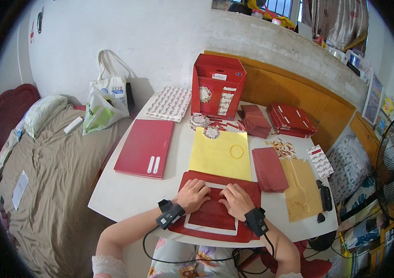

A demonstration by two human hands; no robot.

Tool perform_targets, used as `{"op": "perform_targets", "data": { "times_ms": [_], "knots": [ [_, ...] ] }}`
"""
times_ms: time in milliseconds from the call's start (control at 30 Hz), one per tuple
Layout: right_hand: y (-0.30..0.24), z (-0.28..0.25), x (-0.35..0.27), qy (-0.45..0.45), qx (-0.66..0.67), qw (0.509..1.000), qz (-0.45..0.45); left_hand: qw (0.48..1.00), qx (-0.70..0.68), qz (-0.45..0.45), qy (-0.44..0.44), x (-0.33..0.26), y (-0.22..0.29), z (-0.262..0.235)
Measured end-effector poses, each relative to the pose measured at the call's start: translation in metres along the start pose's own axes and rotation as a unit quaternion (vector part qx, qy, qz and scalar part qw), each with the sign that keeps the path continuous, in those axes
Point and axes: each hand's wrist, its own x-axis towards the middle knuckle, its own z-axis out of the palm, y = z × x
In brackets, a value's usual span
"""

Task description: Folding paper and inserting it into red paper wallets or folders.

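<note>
A dark red paper sheet (213,215) lies inside a white rectangular frame (212,231) on a larger red mat (249,233) at the table's near edge. My left hand (192,195) is bent over the sheet's far left part, its fingers curled onto the paper. Opposite it, my right hand (237,200) curls its fingers on the far right part. A small gap separates the two hands, and the fingertips are partly hidden. Dark bands with small boxes circle both wrists. Just beyond the mat is a yellow sheet (220,157) bearing a ring outline.
Red paper stacks (270,169) and a tan sheet (302,190) lie to the right. A red folder (145,148) and patterned sheets (170,104) occupy the left. Behind stands a red box (218,88). Small scraps (282,147), black objects (325,197) and a cable (178,262) are nearby.
</note>
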Motion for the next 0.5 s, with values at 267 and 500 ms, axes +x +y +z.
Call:
{"op": "perform_targets", "data": {
  "times_ms": [267, 500],
  "knots": [
    [0.007, 0.005, 0.001, -0.014, 0.085, 0.995, 0.041, 0.998, -0.058, -0.004, -0.029, 0.001, -0.004, 0.000],
    [0.018, 0.000, 0.006, -0.068, 0.223, 0.966, 0.114, 0.993, -0.091, -0.029, -0.067, 0.001, -0.009, -0.001]
  ]
}}
